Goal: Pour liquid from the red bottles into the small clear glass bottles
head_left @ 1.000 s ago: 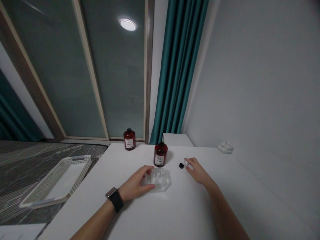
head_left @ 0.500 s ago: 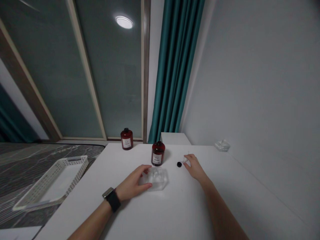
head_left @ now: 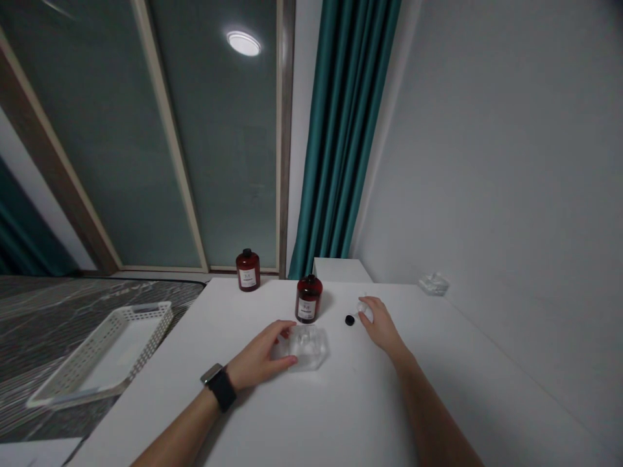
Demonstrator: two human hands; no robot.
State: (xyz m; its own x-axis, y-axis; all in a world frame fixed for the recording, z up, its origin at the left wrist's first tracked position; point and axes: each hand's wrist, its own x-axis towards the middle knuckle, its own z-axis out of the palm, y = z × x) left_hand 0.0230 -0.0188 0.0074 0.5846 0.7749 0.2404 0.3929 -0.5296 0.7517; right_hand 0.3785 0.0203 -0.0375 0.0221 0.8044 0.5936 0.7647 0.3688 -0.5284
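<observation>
- Head view, left hand (head_left: 263, 357): palm lowered, wrist low at left, forearm slanting in from the bottom edge; thumb along the near side and fingers at the far side of the dish, grip spread wide about its left part.
- Watch (head_left: 221, 388): dark band, on the left wrist.
- Dish (head_left: 309, 350): clear, angular; on the worktop (head_left: 331, 415), within the left grip.
- Right hand (head_left: 382, 327): forearm rising from lower right, hand turned inward to the left; thumb and forefinger pinching a clear piece.
- Clear piece (head_left: 366, 311): small, between the right fingertips, partly hidden; exact form too faint to tell.
- Black disc (head_left: 350, 320): just left of the right fingertips.
- Near bottle (head_left: 308, 299): dark red, pale label, upright, just behind the dish.
- Far bottle (head_left: 248, 271): matching, upright, farther back and left.
- Clear object (head_left: 434, 285): far right corner, well apart from both hands.
- Basket (head_left: 152, 347): white, perforated, left of the worktop.
</observation>
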